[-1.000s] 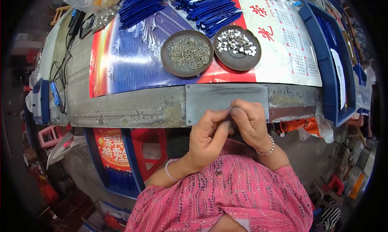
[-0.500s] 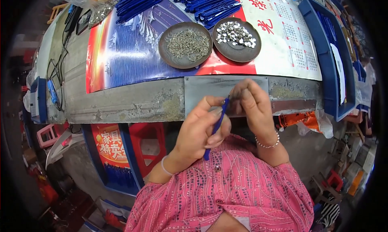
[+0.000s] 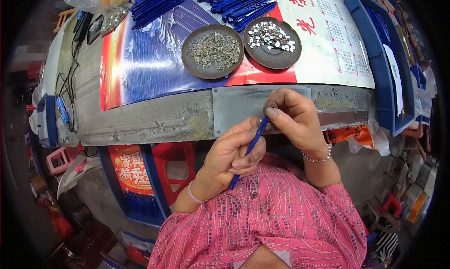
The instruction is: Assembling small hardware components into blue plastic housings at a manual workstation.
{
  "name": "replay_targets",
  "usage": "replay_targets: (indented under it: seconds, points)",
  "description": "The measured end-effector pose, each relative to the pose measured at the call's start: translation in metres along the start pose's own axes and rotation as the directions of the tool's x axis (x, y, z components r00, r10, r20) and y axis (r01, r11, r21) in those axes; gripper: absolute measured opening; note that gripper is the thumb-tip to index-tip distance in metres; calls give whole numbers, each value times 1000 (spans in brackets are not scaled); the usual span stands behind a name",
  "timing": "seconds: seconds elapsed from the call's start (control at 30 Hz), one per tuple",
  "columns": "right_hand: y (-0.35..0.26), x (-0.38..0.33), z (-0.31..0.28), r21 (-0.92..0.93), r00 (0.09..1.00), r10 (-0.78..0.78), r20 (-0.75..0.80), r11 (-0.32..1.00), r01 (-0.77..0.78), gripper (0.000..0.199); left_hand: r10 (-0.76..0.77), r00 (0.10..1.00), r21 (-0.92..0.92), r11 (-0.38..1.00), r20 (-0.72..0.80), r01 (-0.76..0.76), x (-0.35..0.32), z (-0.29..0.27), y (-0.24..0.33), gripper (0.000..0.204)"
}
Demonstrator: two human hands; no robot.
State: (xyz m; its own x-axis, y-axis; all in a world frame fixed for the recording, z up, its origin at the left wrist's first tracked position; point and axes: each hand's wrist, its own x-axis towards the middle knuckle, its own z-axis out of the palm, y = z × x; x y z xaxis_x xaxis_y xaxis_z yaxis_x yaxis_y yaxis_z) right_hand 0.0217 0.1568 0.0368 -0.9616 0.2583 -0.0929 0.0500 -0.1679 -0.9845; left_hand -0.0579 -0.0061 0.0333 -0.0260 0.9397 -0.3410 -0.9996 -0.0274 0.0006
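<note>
At centre frame the left hand (image 3: 233, 157) grips a slim blue pen barrel (image 3: 248, 149), fingers clamped round it; the right hand (image 3: 293, 119) pinches its upper tip. Beyond, at upper centre, two round dishes: thin metal refills (image 3: 213, 51) and small silver caps (image 3: 273, 41)

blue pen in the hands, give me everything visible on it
The blue pen is a thin, plain blue barrel that looks like plastic. It lies tilted, upper end toward the table edge, lower end toward the pink shirt. The left hand wraps its middle, with the barrel showing above and below the fingers. The right hand pinches its upper tip between thumb and fingers, in front of the grey metal plate. The tip itself is hidden, so I cannot tell what is being fitted there.
</note>
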Motion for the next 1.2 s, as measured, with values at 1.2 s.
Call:
replay_targets:
  seconds: [1.2]
  points:
    - [-2, -26, 2, -536, 885, -422, -196, 802, 264, 27, 511, 845, 796, 440, 159, -416, -3, 10, -33, 26]
